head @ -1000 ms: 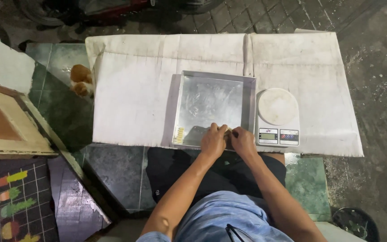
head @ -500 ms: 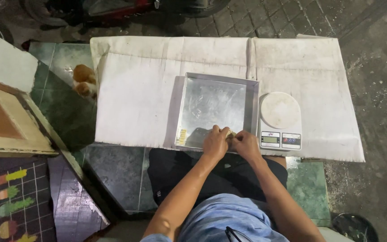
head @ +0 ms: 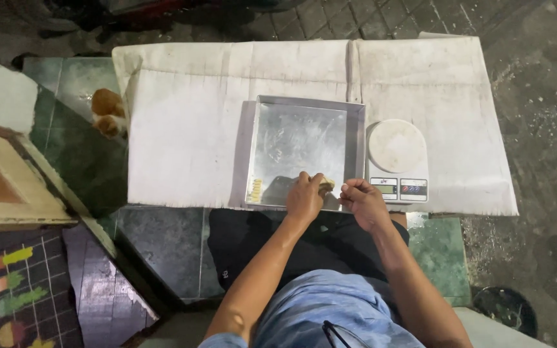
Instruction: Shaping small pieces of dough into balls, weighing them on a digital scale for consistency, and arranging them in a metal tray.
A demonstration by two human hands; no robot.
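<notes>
1. One shallow square metal tray (head: 304, 138), one white digital kitchen scale with a round platform (head: 396, 161) touching its right side, and two brown lumps (head: 107, 113) at far left.
2. Left hand (head: 304, 196), grip closed on a small pale yellowish piece (head: 325, 185) at the tray's near edge; right hand (head: 362, 201) loosely fisted just beside it, contents unclear.
3. White cardboard sheet (head: 188, 122) as worktop, over green tiles (head: 66, 135); dark paving beyond.
4. The hands, joined half a second ago, are now apart.
</notes>
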